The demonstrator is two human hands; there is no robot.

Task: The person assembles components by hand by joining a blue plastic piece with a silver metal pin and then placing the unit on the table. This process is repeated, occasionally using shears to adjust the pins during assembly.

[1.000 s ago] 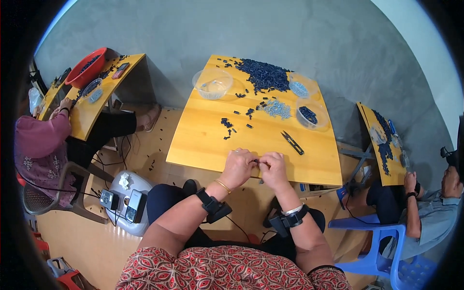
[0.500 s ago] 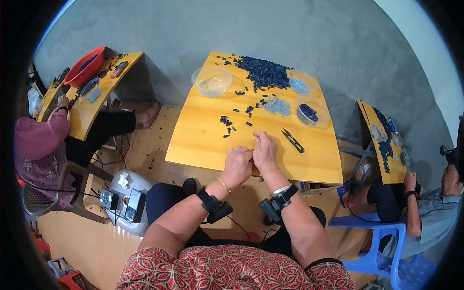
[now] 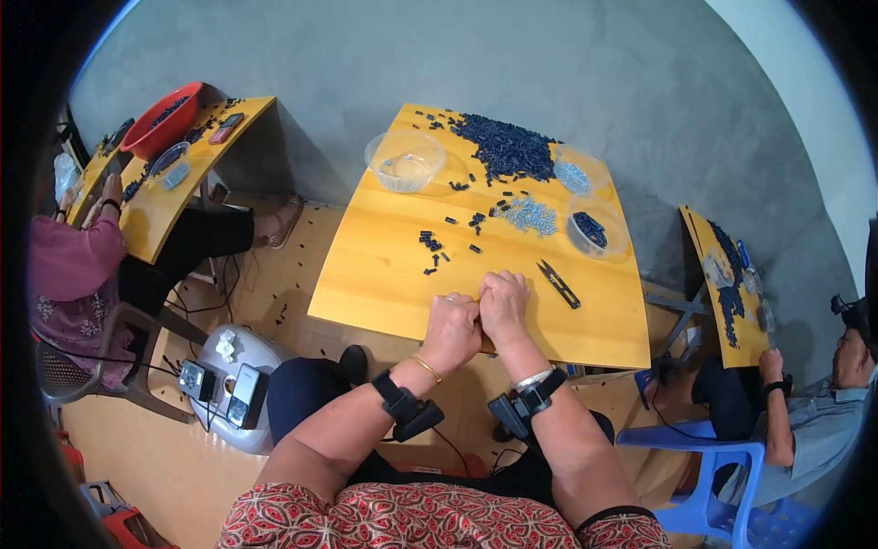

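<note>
L hand (image 3: 450,328) & R hand (image 3: 504,306) pressed together at the near edge of the yellow bench (image 3: 384,265), knuckles touching, fingers curled in as if pinching sth small betw. them; the item itself is hidden, can't tell what it is or if they really grip it. Both wrists carry black strap units, L also a thin bangle, R a silver band. Just right of the R hand lie black snips (image 3: 558,283), flat on the bench, not touched. Ahead of the hands, mid-bench, a loose scatter of small black parts (image 3: 430,247); further back a big black pile (image 3: 506,146) near the far edge. Silver bits (image 3: 529,216) heaped right of centre, betw. the pile and the snips. Clear bowl (image 3: 405,160) at far left, almost bare inside. Two clear tubs on the right: one w/ pale bits (image 3: 574,176), one w/ black parts (image 3: 591,229). Floor left of the knees: grey box (image 3: 240,366) w/ cables. Far left, another person in pink (image 3: 69,274) at a second bench w/ a red basin (image 3: 163,117). Far right, a third person on a blue chair (image 3: 722,485) at another bench w/ more black parts.
</note>
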